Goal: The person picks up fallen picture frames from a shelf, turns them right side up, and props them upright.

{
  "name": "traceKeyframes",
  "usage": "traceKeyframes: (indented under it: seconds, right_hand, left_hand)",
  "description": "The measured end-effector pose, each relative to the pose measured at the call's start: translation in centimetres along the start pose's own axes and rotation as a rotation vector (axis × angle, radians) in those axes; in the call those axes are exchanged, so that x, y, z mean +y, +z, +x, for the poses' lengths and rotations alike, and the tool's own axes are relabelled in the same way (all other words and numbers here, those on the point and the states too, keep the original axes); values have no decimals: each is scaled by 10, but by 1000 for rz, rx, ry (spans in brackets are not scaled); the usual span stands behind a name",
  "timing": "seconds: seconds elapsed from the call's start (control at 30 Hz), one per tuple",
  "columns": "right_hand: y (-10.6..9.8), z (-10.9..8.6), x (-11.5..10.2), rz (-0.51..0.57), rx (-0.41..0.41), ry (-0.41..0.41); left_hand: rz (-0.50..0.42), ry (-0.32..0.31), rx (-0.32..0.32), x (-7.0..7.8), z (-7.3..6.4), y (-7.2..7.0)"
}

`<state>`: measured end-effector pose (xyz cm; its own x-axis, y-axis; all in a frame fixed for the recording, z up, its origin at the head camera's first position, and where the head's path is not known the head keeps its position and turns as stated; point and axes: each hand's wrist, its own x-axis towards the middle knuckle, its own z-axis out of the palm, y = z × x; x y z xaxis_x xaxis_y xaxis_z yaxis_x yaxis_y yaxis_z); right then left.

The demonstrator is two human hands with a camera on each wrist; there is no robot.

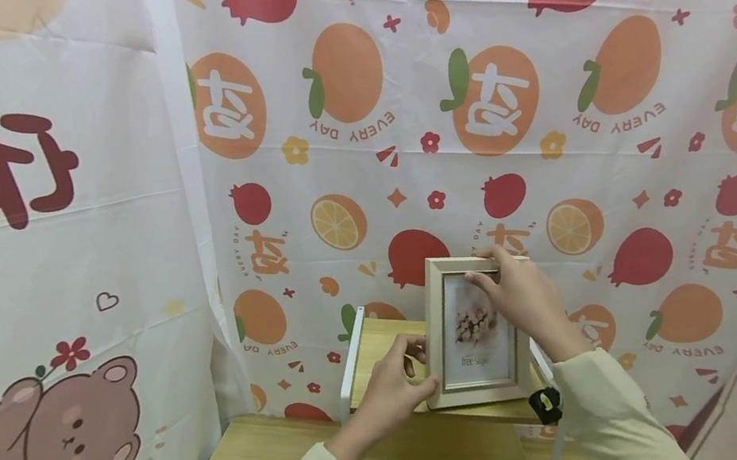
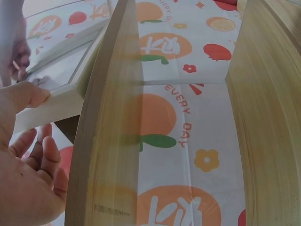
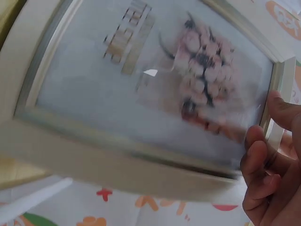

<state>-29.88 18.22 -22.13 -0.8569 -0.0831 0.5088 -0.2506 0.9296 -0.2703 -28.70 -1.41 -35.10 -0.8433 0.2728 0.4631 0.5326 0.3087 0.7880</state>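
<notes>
A cream picture frame (image 1: 476,325) stands nearly upright, leaning slightly back, over a small raised wooden shelf (image 1: 385,332). Behind its glass is a print of pale pink flowers with lettering below. My right hand (image 1: 524,298) grips the top right corner, thumb on the front and fingers wrapped behind the edge. At the lower left side, my left hand (image 1: 393,387) holds the border; in the left wrist view its thumb (image 2: 35,95) lies on the front while the other fingers curl underneath. The right wrist view shows the glass (image 3: 141,94) close up, somewhat blurred.
The shelf has white metal side supports (image 1: 354,365) and sits above a wood-grain tabletop (image 1: 260,456). A fruit-patterned cloth (image 1: 403,176) hangs close behind, and a bear-printed cloth (image 1: 146,241) hangs on the left. Black devices (image 1: 546,404) are strapped at the wrists.
</notes>
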Motion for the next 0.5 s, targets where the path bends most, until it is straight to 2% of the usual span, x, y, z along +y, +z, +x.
traceKeyframes:
  seconds: [0.17,0.4,0.5]
  right_hand:
    - [-2,1,14,-5,14,-13]
    - [-9,-3,34,-122,85,-23]
    - [-8,-5,38,-136,101,-19]
  left_hand:
    - [-43,-3,-32,0,1,-5]
    - [-43,-3,-37,-4,4,-10]
    - [-39,-7,-45,-6,4,-12]
